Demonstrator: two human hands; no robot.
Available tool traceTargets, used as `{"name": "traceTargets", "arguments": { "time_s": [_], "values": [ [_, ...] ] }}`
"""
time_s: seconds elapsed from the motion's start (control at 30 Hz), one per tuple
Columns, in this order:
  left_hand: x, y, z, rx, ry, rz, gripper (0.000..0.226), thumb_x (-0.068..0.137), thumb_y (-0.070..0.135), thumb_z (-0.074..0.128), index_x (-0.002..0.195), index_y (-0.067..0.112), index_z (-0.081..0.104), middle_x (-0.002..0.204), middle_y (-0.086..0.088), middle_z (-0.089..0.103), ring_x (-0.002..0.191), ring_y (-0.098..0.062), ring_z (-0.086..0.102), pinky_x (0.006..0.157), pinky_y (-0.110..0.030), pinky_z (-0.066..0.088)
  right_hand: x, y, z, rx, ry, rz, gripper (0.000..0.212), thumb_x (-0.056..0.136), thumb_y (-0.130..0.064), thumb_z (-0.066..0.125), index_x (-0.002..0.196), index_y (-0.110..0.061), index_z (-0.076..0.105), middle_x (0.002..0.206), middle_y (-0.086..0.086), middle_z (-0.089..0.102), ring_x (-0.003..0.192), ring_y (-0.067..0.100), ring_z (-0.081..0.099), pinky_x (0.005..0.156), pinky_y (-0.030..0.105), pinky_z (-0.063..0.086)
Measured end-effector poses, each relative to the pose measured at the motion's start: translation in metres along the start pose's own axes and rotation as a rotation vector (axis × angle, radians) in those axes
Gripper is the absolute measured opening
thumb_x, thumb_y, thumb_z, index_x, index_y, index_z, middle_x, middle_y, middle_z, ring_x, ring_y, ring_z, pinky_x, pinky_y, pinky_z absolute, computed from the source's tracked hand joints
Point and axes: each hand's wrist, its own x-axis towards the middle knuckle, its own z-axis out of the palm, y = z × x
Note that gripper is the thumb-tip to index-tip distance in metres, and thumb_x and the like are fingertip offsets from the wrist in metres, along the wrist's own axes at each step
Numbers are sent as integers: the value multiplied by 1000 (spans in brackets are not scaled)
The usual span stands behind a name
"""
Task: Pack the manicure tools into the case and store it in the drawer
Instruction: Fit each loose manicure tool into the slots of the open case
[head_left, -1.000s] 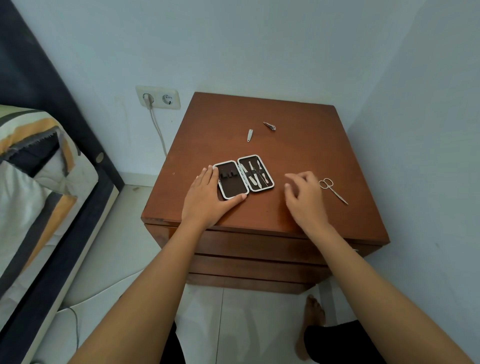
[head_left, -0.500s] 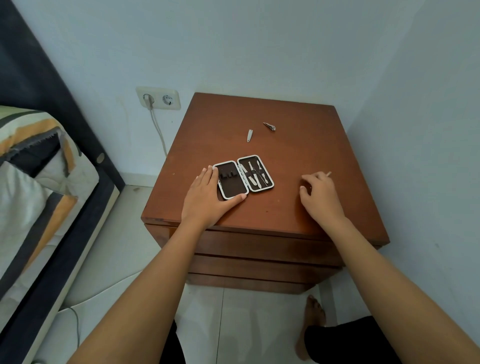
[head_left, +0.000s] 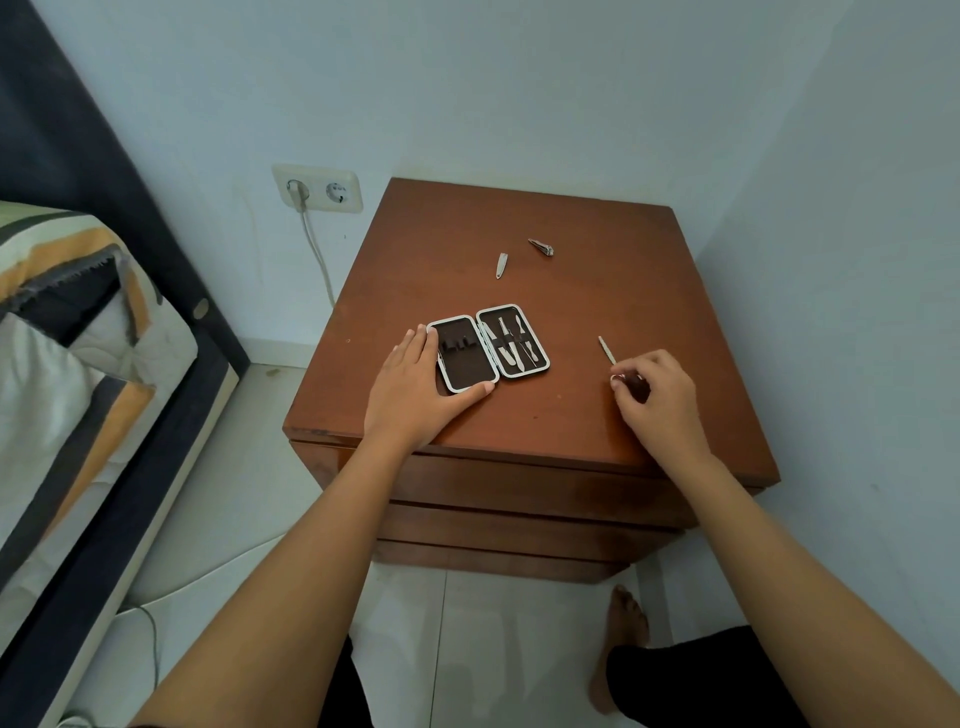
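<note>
The manicure case (head_left: 487, 345) lies open on the brown nightstand (head_left: 613, 291). Its right half holds several metal tools; its left half shows bare loops. My left hand (head_left: 415, 389) lies flat on the nightstand against the case's left side, thumb along its front edge. To the right, my right hand (head_left: 657, 397) is closed on the small scissors (head_left: 607, 350), whose blades stick out toward the back left; the handles are hidden in my fingers. Two nail clippers, one pale (head_left: 501, 265) and one darker (head_left: 541, 247), lie further back.
Closed drawer fronts (head_left: 519, 493) sit below the nightstand top. A wall runs close along the right side. A bed with striped bedding (head_left: 62, 338) stands at the left. A wall socket with a plugged cable (head_left: 317, 189) is behind. My bare foot (head_left: 621, 639) is on the floor tiles.
My right hand moved right to the scissors, closed on them and lifted them so the blades point to the back left. My left hand stayed on the case.
</note>
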Motion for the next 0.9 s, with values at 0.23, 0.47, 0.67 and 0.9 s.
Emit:
{"name": "traceTargets", "arguments": {
  "time_s": [0.23, 0.47, 0.67, 0.9],
  "values": [
    [-1, 1, -2, 0, -4, -4, 103, 76, 78, 41, 151, 15, 12, 160, 0, 10, 147, -14, 6, 118, -32, 8, 11, 9, -2, -10, 27, 214, 6, 81, -15, 67, 80, -9, 66, 86, 11, 59, 75, 18, 52, 75, 36, 48],
    [-1, 2, -2, -5, 0, -2, 103, 76, 78, 41, 151, 15, 12, 160, 0, 11, 147, -15, 7, 117, -32, 8, 24, 11, -6, 100, -48, 350, 11, 80, -17, 69, 83, -9, 61, 73, 5, 57, 72, 19, 52, 54, 20, 37],
    [-1, 2, -2, -2, 6, 1, 102, 76, 77, 42, 151, 14, 12, 160, -1, 11, 147, -15, 7, 117, -31, 8, 32, 10, -7, 50, -65, 378, 10, 82, -17, 67, 82, -7, 66, 64, 0, 52, 70, 19, 51, 52, 15, 33],
    [-1, 1, -1, -24, 14, 4, 103, 76, 78, 43, 151, 14, 13, 160, 0, 12, 147, -15, 7, 117, -31, 7, 34, 9, 0, -93, -157, 355, 17, 89, -17, 52, 82, -6, 63, 86, 19, 64, 86, 34, 58, 73, 37, 46]
  ]
}}
